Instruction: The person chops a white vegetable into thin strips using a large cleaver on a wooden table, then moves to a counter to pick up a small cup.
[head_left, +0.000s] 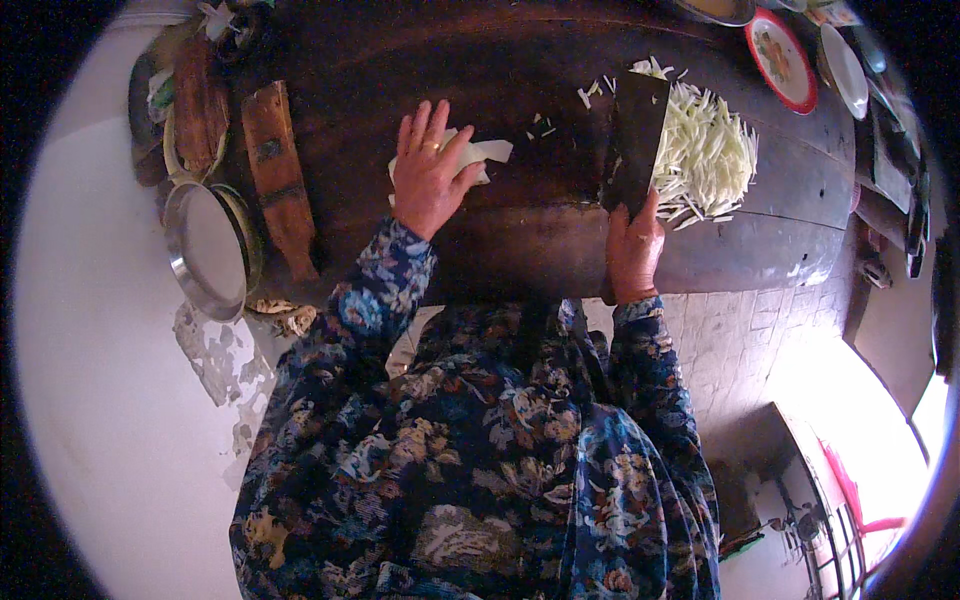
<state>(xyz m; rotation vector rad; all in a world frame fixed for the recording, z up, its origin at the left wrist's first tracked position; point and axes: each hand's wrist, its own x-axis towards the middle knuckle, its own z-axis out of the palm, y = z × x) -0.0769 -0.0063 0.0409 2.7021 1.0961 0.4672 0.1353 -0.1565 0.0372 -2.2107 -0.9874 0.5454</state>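
Observation:
My left hand (433, 172) lies palm down over pale vegetable slices (495, 151) on the dark wooden table (517, 240). Its fingers are a little apart, and it covers part of the slices. In my right hand (634, 251) is the handle end of a broad, dark cleaver (639, 135). The cleaver's blade points away from me, its right side against a heap of pale green vegetable shreds (709, 157). A few loose shreds (592, 91) lie to the left of the blade, and smaller bits are scattered between the two hands.
At the left lies a wooden slicer-like board (277, 180) with a handle, near a shallow round metal pan (206, 251). A red-rimmed plate (781, 60) and a white dish (844, 71) stand at the far right. A white wall (97, 300) borders the table's left side.

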